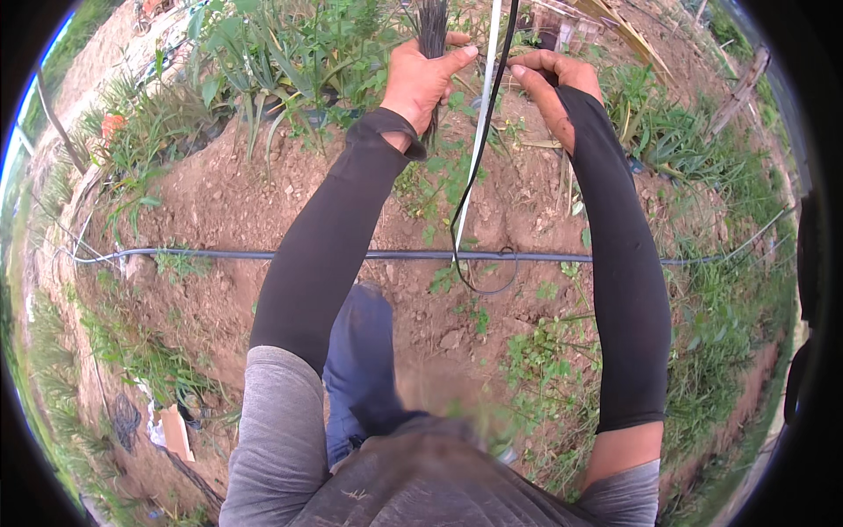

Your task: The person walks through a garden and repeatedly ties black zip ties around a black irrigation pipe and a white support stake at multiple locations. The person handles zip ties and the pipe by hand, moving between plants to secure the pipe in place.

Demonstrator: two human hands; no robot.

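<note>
At the top of the head view, my left hand (414, 83) is closed round a bundle of thin dark wire-like strands (433, 26). The strands stick up above the fist, and their lower ends show beside the wrist. To its right, my right hand (555, 77) has thumb and forefinger brought together; anything between them is too small to name. Between the hands rises a slim white pole or strip (481, 132). Beside it a thin black tube (474, 167) hangs down and curls into a loop at the bottom.
A dark hose (404, 255) runs across the bare soil (219, 211) from left to right. Leafy plants (272, 61) grow beyond my left hand, with weeds (553, 360) at the lower right. A wooden post (742, 88) leans at the far right. Cardboard (176, 432) lies at the lower left.
</note>
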